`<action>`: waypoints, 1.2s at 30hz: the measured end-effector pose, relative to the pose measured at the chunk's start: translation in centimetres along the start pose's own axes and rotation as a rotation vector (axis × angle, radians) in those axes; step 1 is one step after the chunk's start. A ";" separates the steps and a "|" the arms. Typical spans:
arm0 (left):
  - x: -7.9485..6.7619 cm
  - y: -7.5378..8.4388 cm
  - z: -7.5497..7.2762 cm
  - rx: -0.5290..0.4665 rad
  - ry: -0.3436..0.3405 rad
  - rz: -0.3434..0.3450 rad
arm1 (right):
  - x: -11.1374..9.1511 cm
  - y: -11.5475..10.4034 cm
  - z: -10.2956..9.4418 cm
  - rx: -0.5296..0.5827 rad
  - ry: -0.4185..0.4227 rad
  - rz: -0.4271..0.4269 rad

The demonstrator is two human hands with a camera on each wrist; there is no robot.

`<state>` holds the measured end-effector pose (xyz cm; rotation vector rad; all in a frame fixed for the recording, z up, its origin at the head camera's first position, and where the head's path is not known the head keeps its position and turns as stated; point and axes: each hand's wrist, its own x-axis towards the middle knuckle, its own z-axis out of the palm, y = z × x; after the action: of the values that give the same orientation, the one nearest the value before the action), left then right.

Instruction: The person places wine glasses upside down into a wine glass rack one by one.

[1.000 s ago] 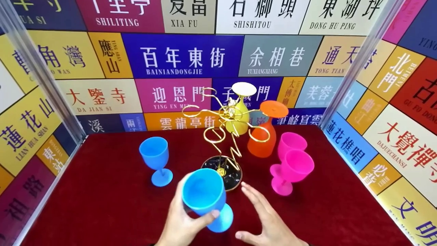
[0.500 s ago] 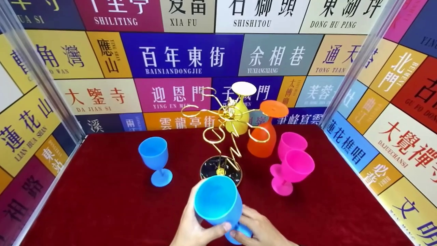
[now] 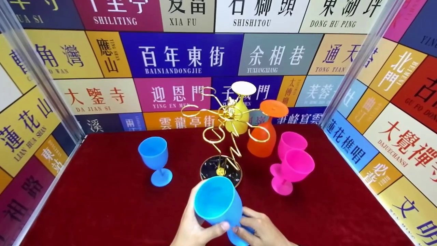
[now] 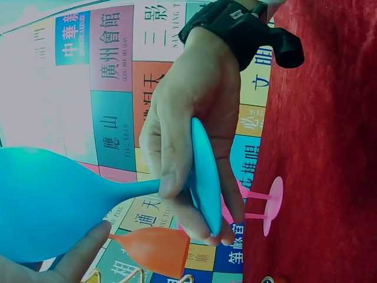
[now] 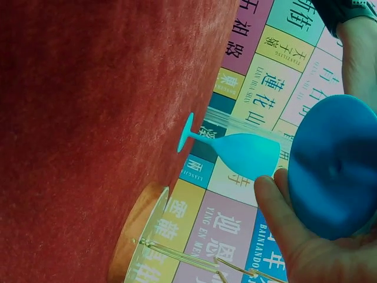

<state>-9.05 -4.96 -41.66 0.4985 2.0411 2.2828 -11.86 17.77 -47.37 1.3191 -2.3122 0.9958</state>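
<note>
My left hand (image 3: 196, 229) grips the bowl of a light blue plastic goblet (image 3: 218, 201), its thumb across the near side. The goblet tilts, mouth toward the head camera. My right hand (image 3: 261, 227) pinches its stem close to the foot; the left wrist view shows the thumb (image 4: 169, 180) on the stem beside the round foot (image 4: 205, 177). Just beyond stands a gold wire goblet rack (image 3: 220, 135) on a round black base (image 3: 211, 167). A yellow goblet (image 3: 240, 118) and an orange goblet (image 3: 261, 140) hang upside down from its right and back loops.
Another blue goblet (image 3: 153, 153) stands upright left of the rack. Two pink goblets, a front one (image 3: 297, 165) and a back one (image 3: 292, 141), stand close together on the right. Dark red cloth (image 3: 102, 205) covers the table, and sign-printed panels (image 3: 184, 54) enclose it.
The held goblet has moved right and toward me in my left hand. My right hand, open beside it a second ago, has come to its stem and pinches it.
</note>
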 end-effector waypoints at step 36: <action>-0.9 -0.6 -2.3 0.112 -0.006 0.398 | 0.4 -0.2 -4.8 -0.266 -0.085 0.003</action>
<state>-8.89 -7.33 -42.58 0.9991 2.2446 2.3624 -12.30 20.78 -43.59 1.2705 -2.4086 0.6160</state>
